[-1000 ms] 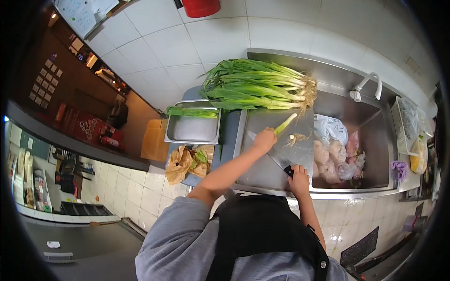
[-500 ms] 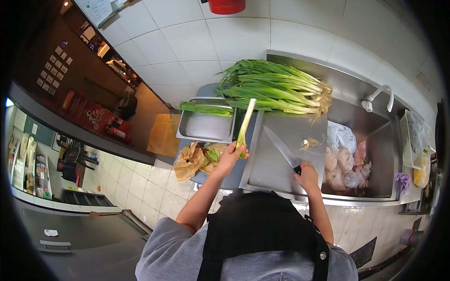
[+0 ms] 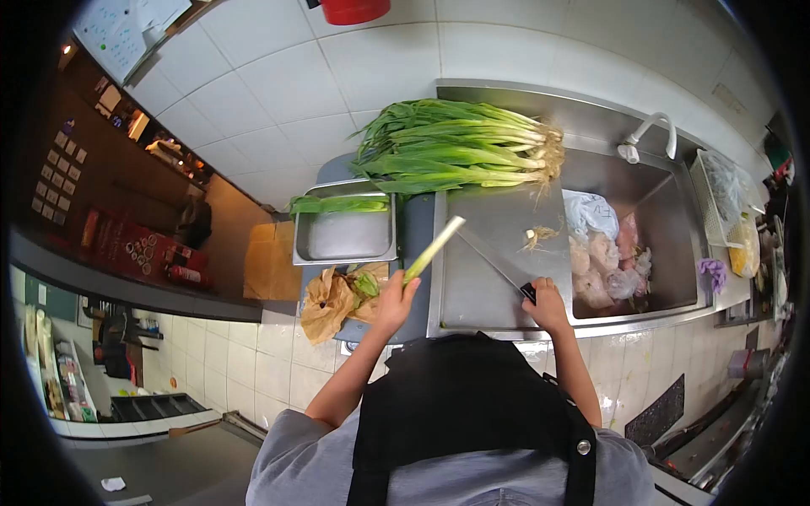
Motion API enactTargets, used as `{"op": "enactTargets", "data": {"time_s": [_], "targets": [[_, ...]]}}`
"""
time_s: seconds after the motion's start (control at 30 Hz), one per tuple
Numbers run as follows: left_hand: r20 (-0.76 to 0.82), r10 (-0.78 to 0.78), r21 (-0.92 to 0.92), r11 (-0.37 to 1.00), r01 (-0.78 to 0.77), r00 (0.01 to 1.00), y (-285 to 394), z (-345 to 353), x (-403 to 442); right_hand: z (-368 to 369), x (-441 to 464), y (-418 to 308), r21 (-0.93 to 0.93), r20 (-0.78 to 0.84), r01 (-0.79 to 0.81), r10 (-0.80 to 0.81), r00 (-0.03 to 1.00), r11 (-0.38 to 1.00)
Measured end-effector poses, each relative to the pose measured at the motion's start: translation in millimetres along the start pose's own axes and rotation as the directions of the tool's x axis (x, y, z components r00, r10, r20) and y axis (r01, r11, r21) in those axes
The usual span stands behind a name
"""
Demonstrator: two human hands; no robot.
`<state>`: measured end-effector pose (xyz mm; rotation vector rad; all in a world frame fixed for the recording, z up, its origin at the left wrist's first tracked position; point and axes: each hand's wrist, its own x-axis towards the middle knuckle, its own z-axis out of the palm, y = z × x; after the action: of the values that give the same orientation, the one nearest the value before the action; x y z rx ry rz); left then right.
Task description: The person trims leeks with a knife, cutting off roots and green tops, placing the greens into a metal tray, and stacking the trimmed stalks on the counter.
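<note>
My left hand (image 3: 395,305) is closed round a trimmed leek (image 3: 432,250), whose pale cut end points up and to the right. In my right hand (image 3: 547,305) is the black handle of a kitchen knife (image 3: 498,267). Its blade is turned nearly edge-on above the steel drainboard (image 3: 481,302), the tip close to the leek's pale end. A cut-off root end (image 3: 535,237) lies on the board, right of the blade. Beyond it rests a large pile of leeks (image 3: 456,150), roots to the right. A steel pan (image 3: 342,238) at the left holds green leek pieces (image 3: 339,205).
Crumpled brown paper (image 3: 327,305) with leafy scraps lies in front of the pan. At the right, the sink (image 3: 675,202) contains bagged raw meat (image 3: 609,268) under a white tap (image 3: 650,139). A white basket (image 3: 707,198) and a purple cloth (image 3: 713,274) are beyond the sink.
My view has shifted right. The leek has tipped from nearly upright to a rightward slant, bringing its pale end nearer the knife. The knife blade has rotated from showing its flat side to nearly edge-on.
</note>
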<state>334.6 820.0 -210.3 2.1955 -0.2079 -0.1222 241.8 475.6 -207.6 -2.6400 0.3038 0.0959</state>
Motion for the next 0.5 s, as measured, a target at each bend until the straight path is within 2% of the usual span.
{"op": "enactTargets", "data": {"time_s": [0.03,0.1,0.13,0.17,0.23,0.27,0.33,0.37,0.43,0.47,0.5], "targets": [[0.009,0.009,-0.006,1.000,-0.009,1.000,7.6,7.8,8.5,-4.5,-6.0,4.5,-0.004,-0.007,-0.011,0.011,1.000,1.000],[-0.025,0.338,0.154,0.931,-0.331,0.941,24.2,15.9,24.4,-30.4,-24.4,-1.5,0.210,-0.017,-0.080,0.085,0.996,0.974],[0.059,0.321,0.176,0.929,-0.326,0.945,27.1,18.8,32.7,-37.7,-34.1,1.9,0.219,-0.071,-0.099,0.117,0.991,0.971],[0.072,0.326,0.170,0.927,-0.334,0.942,29.6,21.8,37.7,-39.9,-41.7,13.6,0.249,-0.126,-0.104,0.138,0.982,0.963],[0.222,0.446,0.244,0.835,-0.493,0.867,35.6,28.1,47.1,-45.8,-58.5,37.9,0.250,-0.280,-0.092,0.163,0.946,0.964],[0.232,0.452,0.239,0.832,-0.501,0.861,38.7,32.5,50.8,-54.0,-65.9,41.4,0.280,-0.317,-0.122,0.211,0.925,0.952],[0.357,0.492,0.276,0.756,-0.593,0.794,47.6,42.2,58.3,-70.3,-81.4,50.7,0.295,-0.371,-0.194,0.299,0.879,0.936],[0.418,0.507,0.291,0.711,-0.640,0.754,52.4,47.1,64.7,-70.8,-87.2,55.9,0.392,-0.412,-0.185,0.352,0.841,0.901],[0.391,0.582,0.303,0.649,-0.697,0.712,70.4,60.2,94.9,-86.8,-96.1,48.7,0.417,-0.363,-0.282,0.443,0.820,0.864],[0.354,0.648,0.318,0.595,-0.738,0.674,81.3,68.4,115.3,-82.8,-98.3,51.4,0.405,-0.423,-0.246,0.419,0.804,0.881],[0.346,0.643,0.297,0.616,-0.730,0.683,89.7,79.6,140.0,-81.7,-100.3,49.5,0.410,-0.429,-0.255,0.432,0.794,0.876]]}}
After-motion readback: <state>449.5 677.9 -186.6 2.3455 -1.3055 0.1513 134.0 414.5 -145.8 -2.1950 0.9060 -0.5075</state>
